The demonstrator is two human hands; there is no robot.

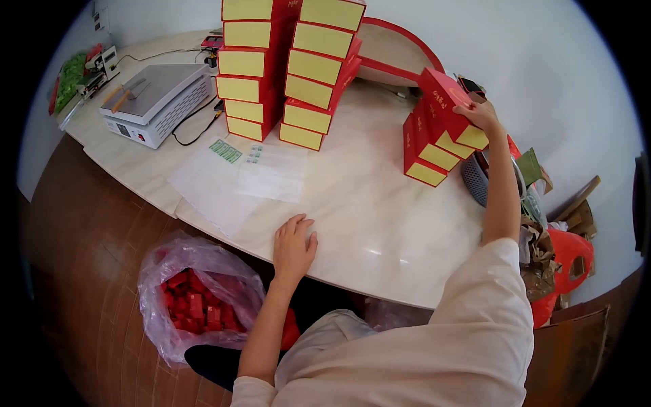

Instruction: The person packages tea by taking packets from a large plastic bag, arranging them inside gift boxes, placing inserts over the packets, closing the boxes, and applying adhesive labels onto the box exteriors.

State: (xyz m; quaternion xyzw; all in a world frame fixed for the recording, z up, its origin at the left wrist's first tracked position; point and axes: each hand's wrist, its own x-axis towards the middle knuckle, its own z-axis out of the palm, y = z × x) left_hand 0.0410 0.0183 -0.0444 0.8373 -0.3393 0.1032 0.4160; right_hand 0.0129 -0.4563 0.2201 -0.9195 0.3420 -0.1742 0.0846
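My left hand lies on the near edge of the table, fingers stretched out and nothing in them. Out to the right, my right hand grips the near end of the top red box, which has gold lettering and a pale yellow end. That box rests on a short stack of similar red boxes. Two taller stacks stand at the back, a left stack and a right stack, yellow ends facing me. Sheets of white paper with small green stickers lie left of centre.
A grey hot-plate-like device with tools on top sits at the left, its cable running toward the stacks. On the floor, a clear plastic bag holds small red packets. A grey basket and cardboard scraps are at the right.
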